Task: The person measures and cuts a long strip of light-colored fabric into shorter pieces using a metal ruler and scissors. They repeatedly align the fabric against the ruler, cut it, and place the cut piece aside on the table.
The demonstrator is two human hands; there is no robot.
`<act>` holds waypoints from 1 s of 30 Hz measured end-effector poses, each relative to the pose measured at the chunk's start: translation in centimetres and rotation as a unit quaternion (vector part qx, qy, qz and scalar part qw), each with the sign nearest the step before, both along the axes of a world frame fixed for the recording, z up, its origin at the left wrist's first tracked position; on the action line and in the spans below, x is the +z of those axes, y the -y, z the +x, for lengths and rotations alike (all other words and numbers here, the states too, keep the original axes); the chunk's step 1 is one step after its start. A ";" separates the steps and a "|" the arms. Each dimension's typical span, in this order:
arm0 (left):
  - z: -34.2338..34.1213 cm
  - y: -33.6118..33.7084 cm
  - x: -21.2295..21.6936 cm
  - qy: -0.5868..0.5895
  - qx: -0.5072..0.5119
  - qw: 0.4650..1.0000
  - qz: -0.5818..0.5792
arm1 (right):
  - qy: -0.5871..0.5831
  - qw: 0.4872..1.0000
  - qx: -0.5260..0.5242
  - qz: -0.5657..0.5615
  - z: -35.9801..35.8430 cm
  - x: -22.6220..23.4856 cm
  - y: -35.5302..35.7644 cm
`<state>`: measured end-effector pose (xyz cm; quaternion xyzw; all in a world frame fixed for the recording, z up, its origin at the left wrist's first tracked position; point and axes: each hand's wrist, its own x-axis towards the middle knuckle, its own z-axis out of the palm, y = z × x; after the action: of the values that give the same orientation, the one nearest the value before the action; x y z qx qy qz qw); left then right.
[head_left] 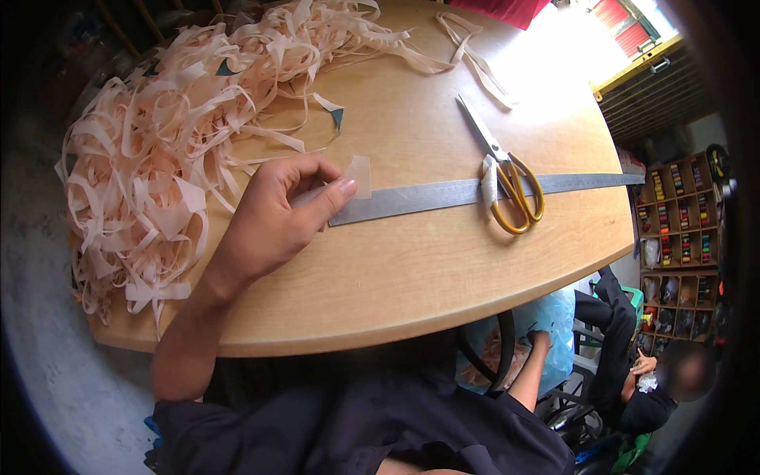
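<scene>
Over the table's left half, my left hand [289,202] pinches a small piece of sheer peach fabric [361,176] between thumb and fingers. The piece stands up above the near end of a long metal ruler [419,199]. Across the ruler lies a pair of scissors [518,198] with amber handles, one wrapped in whitish material; the blades point away from me. Below the table edge on the right, my right hand [539,340] reaches into a light blue plastic bag [560,324] with peach pieces inside. Its fingers are hidden.
A big tangled heap of peach fabric strips [158,158] covers the table's left side, and a loose strip [475,63] trails at the far edge. Another person [625,380] sits at the lower right. Shelves of thread spools [677,206] stand beyond the wooden table [380,293].
</scene>
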<state>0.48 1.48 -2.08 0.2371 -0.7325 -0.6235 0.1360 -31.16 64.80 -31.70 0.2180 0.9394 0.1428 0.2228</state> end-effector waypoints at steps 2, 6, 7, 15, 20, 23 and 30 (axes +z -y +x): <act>0.0 0.0 0.0 0.008 -0.007 1.000 0.005 | -0.083 0.997 -0.005 0.006 0.0 4.1 3.0; 0.0 -0.1 -0.2 0.008 -0.006 1.000 0.017 | -0.394 0.916 0.075 0.005 0.0 15.7 11.3; 0.0 -0.2 -0.3 0.008 -0.007 1.000 0.012 | -0.452 0.884 0.118 -0.027 0.2 18.7 13.8; -0.3 -0.8 -1.1 -0.018 -0.017 0.999 -0.025 | -0.141 0.626 0.435 -0.632 7.7 30.5 37.4; -0.1 -0.6 -0.6 -0.001 -0.018 1.000 0.010 | 0.139 0.555 0.593 -0.567 10.5 34.0 47.7; 0.1 -0.5 -0.4 0.003 -0.019 1.000 0.004 | 0.223 0.577 0.589 -0.520 10.9 34.1 51.3; 0.5 0.9 -0.5 0.002 -0.017 0.998 -0.068 | 0.261 0.603 0.527 -0.540 8.3 33.0 50.9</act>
<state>0.94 0.54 -2.56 0.2166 -0.7770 -0.5743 0.1397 -22.82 13.95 1.30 -0.5206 0.7002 -0.2468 0.4217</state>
